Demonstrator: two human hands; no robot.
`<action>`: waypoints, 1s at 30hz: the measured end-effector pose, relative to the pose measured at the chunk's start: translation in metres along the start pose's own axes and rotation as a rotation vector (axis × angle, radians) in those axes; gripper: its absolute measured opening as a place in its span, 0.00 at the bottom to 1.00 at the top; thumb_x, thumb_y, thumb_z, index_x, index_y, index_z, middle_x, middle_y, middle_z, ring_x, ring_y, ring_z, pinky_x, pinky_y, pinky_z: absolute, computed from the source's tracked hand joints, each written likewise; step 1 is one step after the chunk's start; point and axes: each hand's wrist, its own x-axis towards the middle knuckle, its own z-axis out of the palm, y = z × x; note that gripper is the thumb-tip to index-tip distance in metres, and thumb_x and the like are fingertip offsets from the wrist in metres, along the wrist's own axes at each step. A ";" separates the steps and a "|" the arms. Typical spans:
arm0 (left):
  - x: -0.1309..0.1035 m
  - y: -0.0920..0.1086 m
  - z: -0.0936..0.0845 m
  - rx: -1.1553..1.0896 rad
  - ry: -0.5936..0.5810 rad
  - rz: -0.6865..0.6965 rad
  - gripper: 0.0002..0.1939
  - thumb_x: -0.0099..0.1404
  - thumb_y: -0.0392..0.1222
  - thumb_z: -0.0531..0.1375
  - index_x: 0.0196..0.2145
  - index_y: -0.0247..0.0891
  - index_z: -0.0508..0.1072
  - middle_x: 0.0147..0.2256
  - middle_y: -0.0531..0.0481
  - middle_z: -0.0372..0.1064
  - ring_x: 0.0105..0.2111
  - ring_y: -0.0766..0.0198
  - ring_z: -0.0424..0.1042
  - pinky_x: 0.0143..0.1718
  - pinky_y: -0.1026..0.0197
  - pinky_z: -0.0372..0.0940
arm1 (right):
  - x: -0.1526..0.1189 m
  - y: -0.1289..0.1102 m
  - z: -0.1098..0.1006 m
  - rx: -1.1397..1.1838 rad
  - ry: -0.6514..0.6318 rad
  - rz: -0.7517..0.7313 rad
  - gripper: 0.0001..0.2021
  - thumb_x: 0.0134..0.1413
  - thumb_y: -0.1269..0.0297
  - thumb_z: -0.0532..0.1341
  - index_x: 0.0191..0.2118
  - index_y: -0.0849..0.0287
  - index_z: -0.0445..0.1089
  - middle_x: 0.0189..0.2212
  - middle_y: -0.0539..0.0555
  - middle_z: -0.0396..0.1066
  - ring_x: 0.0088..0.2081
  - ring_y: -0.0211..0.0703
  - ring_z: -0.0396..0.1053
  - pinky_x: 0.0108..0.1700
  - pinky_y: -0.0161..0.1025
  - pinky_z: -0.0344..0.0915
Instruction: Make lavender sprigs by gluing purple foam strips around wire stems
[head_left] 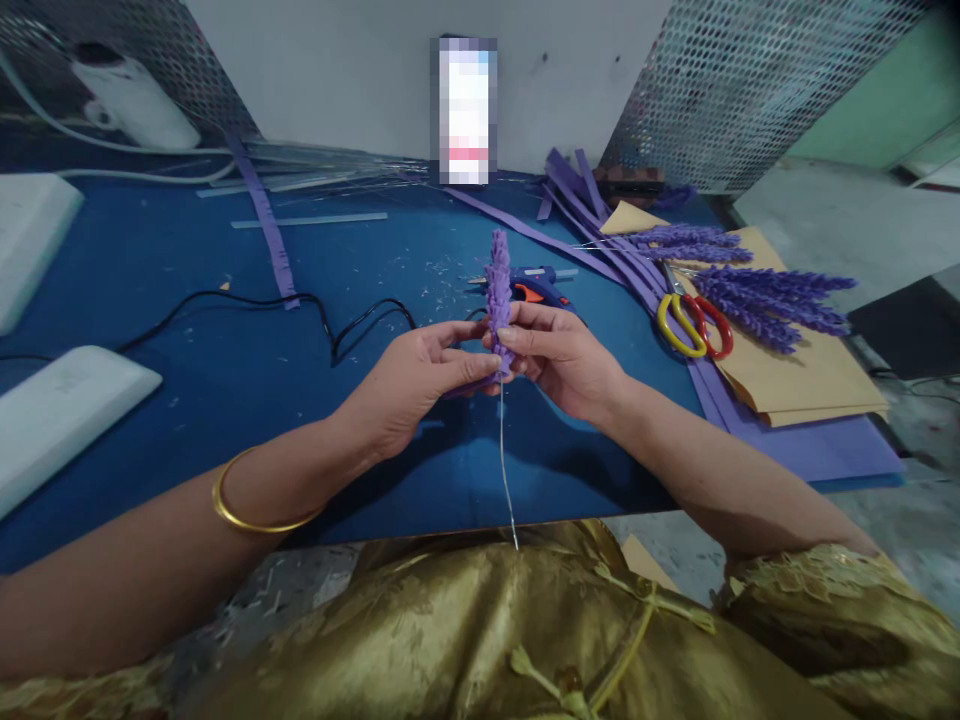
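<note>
Between my two hands stands a purple paper lavender flower, upright, its thin wire stem hanging down toward the table's front edge. My left hand pinches the flower's lower end, with thumb and fingers closed. From the other side my right hand grips the same spike a little higher, thumb pressed on its front. A bit of purple paper strip shows under my left fingers, mostly hidden. Just behind the right hand lies a blue glue gun with an orange trigger, partly covered by the flower and hand.
Scissors with yellow and red handles and several finished lavender stems lie on brown paper at right. Purple strips spread behind. A black cord crosses the left side beside white boxes. A phone stands at back.
</note>
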 end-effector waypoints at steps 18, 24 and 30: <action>0.001 -0.004 -0.001 0.068 0.007 0.043 0.25 0.53 0.44 0.74 0.47 0.37 0.76 0.38 0.46 0.81 0.39 0.59 0.78 0.43 0.58 0.68 | -0.003 0.002 0.007 -0.144 0.076 -0.124 0.15 0.43 0.60 0.75 0.31 0.59 0.70 0.24 0.46 0.69 0.24 0.32 0.63 0.28 0.34 0.62; 0.003 -0.001 -0.002 0.093 0.045 0.116 0.16 0.56 0.45 0.72 0.42 0.39 0.80 0.45 0.46 0.79 0.44 0.59 0.75 0.46 0.59 0.67 | -0.001 -0.004 0.000 -0.137 0.113 -0.174 0.14 0.42 0.60 0.75 0.30 0.58 0.70 0.24 0.46 0.70 0.24 0.31 0.61 0.26 0.32 0.59; 0.005 0.001 -0.003 0.063 0.179 0.209 0.08 0.64 0.45 0.65 0.33 0.39 0.80 0.35 0.49 0.77 0.36 0.64 0.73 0.38 0.63 0.67 | 0.001 -0.014 -0.008 -0.085 0.139 -0.180 0.11 0.45 0.63 0.72 0.31 0.60 0.70 0.29 0.50 0.75 0.21 0.29 0.59 0.23 0.31 0.55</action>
